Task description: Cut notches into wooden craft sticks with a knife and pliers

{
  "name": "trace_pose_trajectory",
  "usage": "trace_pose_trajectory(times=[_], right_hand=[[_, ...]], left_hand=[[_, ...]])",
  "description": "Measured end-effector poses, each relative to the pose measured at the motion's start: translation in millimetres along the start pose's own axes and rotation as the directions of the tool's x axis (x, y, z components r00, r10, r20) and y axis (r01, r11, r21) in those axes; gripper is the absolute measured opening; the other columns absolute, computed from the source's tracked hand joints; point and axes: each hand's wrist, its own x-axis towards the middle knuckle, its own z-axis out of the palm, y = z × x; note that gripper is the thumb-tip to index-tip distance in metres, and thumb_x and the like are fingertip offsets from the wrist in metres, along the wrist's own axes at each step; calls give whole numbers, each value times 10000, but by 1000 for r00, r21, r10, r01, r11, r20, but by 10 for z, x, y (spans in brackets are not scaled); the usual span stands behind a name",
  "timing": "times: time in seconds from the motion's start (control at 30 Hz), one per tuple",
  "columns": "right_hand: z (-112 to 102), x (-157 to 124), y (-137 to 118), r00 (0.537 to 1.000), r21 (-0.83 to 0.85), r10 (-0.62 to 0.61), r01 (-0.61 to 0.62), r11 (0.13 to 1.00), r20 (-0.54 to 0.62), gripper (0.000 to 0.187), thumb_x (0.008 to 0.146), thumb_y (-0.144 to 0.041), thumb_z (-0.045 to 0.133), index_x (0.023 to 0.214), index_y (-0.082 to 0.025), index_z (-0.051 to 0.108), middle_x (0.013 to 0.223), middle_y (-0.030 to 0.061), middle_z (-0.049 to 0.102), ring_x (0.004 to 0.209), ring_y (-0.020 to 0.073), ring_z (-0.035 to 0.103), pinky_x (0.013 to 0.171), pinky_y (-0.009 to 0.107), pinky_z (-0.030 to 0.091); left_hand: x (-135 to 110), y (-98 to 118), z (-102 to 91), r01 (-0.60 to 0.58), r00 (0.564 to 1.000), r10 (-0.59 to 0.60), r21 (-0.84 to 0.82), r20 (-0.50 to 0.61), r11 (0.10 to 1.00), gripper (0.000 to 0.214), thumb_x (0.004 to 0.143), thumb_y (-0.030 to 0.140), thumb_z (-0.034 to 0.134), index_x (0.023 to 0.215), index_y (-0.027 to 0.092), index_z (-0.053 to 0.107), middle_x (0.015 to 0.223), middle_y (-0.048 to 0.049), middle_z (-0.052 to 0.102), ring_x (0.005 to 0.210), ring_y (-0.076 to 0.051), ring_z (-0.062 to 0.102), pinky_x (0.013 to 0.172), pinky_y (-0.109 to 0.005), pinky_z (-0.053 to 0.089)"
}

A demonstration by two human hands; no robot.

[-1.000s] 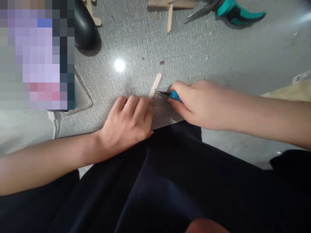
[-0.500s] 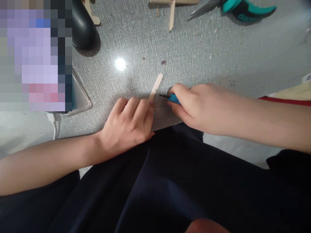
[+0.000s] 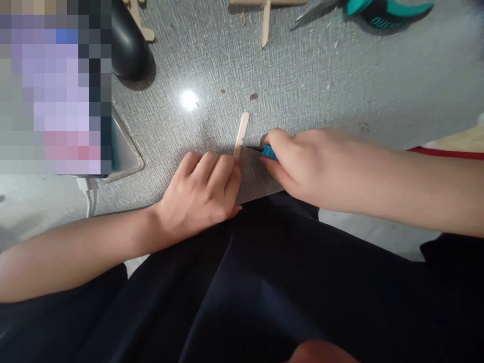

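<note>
My left hand (image 3: pixel 206 189) is closed on the lower part of a wooden craft stick (image 3: pixel 242 128) at the table's near edge. The stick's rounded end points away from me, and a notch shows in its right side just beyond my fingers. Closed around the blue handle of a craft knife (image 3: pixel 269 153) is my right hand (image 3: pixel 298 159). The dark blade points left, its tip at or very near the notch; whether it touches the wood I cannot tell. Most of the knife's handle is hidden inside my hand.
Teal-and-black pliers (image 3: pixel 389 14) lie at the back right of the grey textured table (image 3: pixel 181 136). Joined craft sticks (image 3: pixel 265 25) are at the back, beside small wood chips. A black rounded object (image 3: pixel 132 48) and a device in a clear case (image 3: pixel 128 146) with a white cable (image 3: pixel 88 199) lie left.
The craft stick's far end has swung a little to the left, so it stands more upright in view. Both hands keep their holds and have hardly moved.
</note>
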Motion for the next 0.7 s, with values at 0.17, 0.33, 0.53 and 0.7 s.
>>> trace_pose_trajectory(times=[0.17,0.33,0.53,0.7], right_hand=[[-136,-20,-100,999,-115,5,0,993,40,365,1185,-358,432,1253,-137,714,783,125,734,619,273,610,630,387,249],[-353,25,-270,984,-174,86,-58,983,159,275,1106,-231,537,1279,-148,734,876,155,799,691,313,682,659,397,308],[-619,129,-518,916,-300,238,-139,944,324,297,1010,-95,635,1281,-182,718,927,122,789,781,311,722,659,375,375],[-610,94,-523,941,-249,223,-159,955,255,166,1069,-161,638,1183,-192,754,953,125,802,834,284,756,708,375,400]], left_hand=[[-61,58,-15,14,1000,-14,14,-3,1000,437,1164,320,670,1435,-1,792,1326,-259,851,1128,-340,767,845,-460,590],[-73,98,35,-27,995,31,45,-93,999,382,1199,264,580,1307,24,858,1475,-257,858,1246,-317,784,906,-444,637],[-36,89,73,-35,988,41,42,-151,999,417,1185,154,510,1341,-83,816,1397,-262,889,1141,-296,830,854,-424,674],[-13,90,75,-41,986,43,15,-159,999,413,1133,60,511,1377,-157,763,1333,-274,896,1121,-313,841,955,-454,739]])
